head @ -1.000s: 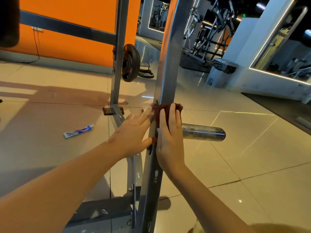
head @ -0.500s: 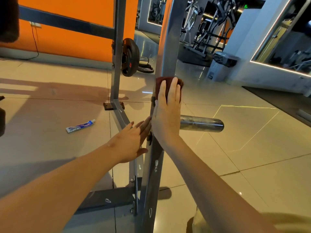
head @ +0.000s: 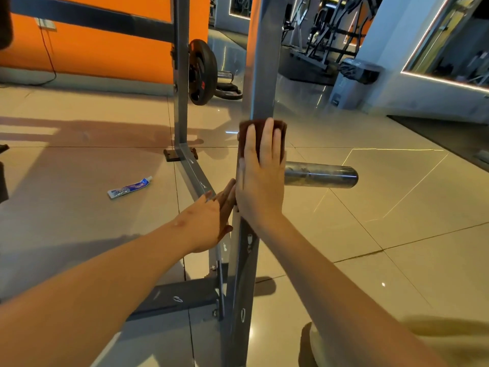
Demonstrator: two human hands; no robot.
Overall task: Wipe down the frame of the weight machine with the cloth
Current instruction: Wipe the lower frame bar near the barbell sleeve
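Both hands lay flat with straight fingers and curled around nothing. The right hand (head: 260,178) pressed the dark maroon cloth (head: 282,127) against the front of the near grey steel upright (head: 260,62) of the weight machine's frame. The left hand (head: 210,221) set its fingertips on the left side of that same upright, just beside the heel of the right hand. The cloth sat on the post a little above the polished chrome peg (head: 320,177), and its top edge showed past the right fingertips.

The step looked like a wiping pass along the post. It seemed to call for even palm pressure across the full width of the face, in long overlapping strokes rather than dabs. Folding the cloth over the post's edges would probably have caught the side faces too. The root of the peg likely needed a separate turn, since a flat palm would skip it. The left hand served well as a brace, provided it stayed clear of the cloth's path.

Counted:
- two hands
- one cloth
- two grey uprights, the far one (head: 181,75) well behind
- one chrome peg on the near post
- one black weight plate (head: 201,72) hung on the far upright
- more plates flat on the tiled floor (head: 370,207) behind it, their number unclear
- one small toothpaste-like tube (head: 129,187) lying on the floor
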